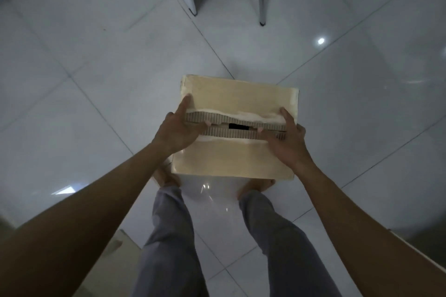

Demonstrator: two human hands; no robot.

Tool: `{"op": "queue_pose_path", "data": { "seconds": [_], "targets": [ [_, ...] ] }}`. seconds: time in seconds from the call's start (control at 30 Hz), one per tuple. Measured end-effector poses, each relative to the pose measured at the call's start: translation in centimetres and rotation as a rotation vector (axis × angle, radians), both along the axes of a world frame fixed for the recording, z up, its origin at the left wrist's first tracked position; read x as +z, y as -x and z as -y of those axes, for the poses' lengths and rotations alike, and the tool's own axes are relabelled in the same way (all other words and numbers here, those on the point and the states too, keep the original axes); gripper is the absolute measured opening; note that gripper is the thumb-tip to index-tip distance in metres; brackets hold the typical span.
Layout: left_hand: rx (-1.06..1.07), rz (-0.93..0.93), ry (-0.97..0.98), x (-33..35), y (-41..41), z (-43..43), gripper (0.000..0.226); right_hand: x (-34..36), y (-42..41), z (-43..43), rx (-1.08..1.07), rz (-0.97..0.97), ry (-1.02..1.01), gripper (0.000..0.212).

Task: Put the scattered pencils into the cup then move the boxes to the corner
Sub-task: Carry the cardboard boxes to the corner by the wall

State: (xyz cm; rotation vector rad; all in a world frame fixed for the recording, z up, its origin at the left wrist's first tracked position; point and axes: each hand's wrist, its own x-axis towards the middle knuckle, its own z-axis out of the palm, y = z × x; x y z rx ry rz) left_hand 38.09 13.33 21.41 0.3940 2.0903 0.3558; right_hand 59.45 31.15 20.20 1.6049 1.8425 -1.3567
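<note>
Both hands' (177, 129) (288, 141) grip at cardboard box (239, 96) seam, above tiled floor (96, 55).

Dim, soft focus; glare spots on glossy floor (321, 41); wide-angle edge bending

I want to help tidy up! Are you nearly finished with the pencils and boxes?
No pencils or cup show, so that part can't be judged. In hand: the left hand and right hand grip one cardboard box by its top flaps, above the tiled floor. Still to do: setting it in the corner.
</note>
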Motion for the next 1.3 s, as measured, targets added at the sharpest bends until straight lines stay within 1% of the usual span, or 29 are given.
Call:
{"op": "queue_pose_path", "data": {
  "seconds": [0.1,0.23,0.37,0.5,0.63,0.73,0.93,1.07,1.2,1.3],
  "targets": [
    [0.062,-0.041,0.011,4.3,1.3,1.5,0.092,4.3,3.1,2.5,0.042,0.008,-0.017,0.09],
    [0.222,-0.199,0.035,9.7,2.9,3.5,0.096,10.1,8.0,6.2,0.138,0.047,-0.102,0.095],
    [0.318,-0.286,-0.054,15.4,7.2,6.8,0.092,16.6,13.5,9.8,0.225,0.021,-0.27,0.098],
    [0.347,-0.298,-0.166,20.6,12.2,9.0,0.089,22.1,18.6,12.0,0.186,0.019,-0.365,0.104],
    [0.406,-0.361,-0.264,25.7,18.7,11.6,0.083,26.8,24.6,14.8,0.215,-0.023,-0.463,0.108],
    [0.446,-0.427,-0.294,28.9,22.9,14.2,0.081,29.1,28.7,17.2,0.29,-0.088,-0.473,0.104],
    [0.534,-0.502,-0.328,33.5,29.4,20.1,0.083,33.1,36.6,21.4,0.406,-0.175,-0.569,0.097],
    [0.62,-0.506,-0.343,35.4,31.3,23.2,0.084,35.0,40.0,23.0,0.495,-0.246,-0.601,0.095],
    [0.705,-0.492,-0.385,36.2,32.2,26.0,0.085,36.1,42.9,23.6,0.596,-0.321,-0.654,0.091],
    [0.775,-0.503,-0.381,36.8,33.5,28.1,0.085,36.7,46.3,24.4,0.676,-0.367,-0.678,0.088]
  ]
}}
